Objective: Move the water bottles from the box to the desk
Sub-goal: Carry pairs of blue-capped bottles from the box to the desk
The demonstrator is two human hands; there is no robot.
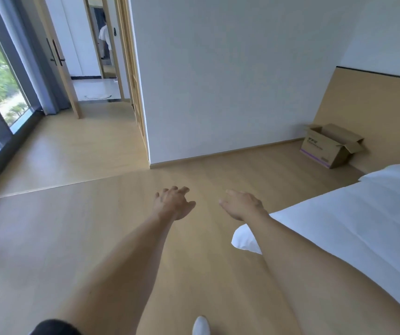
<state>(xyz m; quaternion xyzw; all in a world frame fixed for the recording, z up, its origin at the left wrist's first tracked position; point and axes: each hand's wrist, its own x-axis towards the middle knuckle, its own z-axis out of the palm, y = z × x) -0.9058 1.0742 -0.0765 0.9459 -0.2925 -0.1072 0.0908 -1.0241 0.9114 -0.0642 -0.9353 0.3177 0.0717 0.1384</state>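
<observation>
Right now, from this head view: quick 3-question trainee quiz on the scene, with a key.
1. True or false: the left hand holds a water bottle.
2. Where does the cardboard box stand? A) on the bed B) on the floor by the wooden wall panel C) in the doorway
3. Fill in: the box's top flaps are ____.

Key
1. False: both the left hand and the right hand are bare and hold nothing.
2. B, beyond the bed.
3. Open; no bottles can be seen inside from here.

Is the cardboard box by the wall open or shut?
Open. The cardboard box sits on the floor with its top flaps folded outward. Whether bottles are inside cannot be told from this angle.
</observation>
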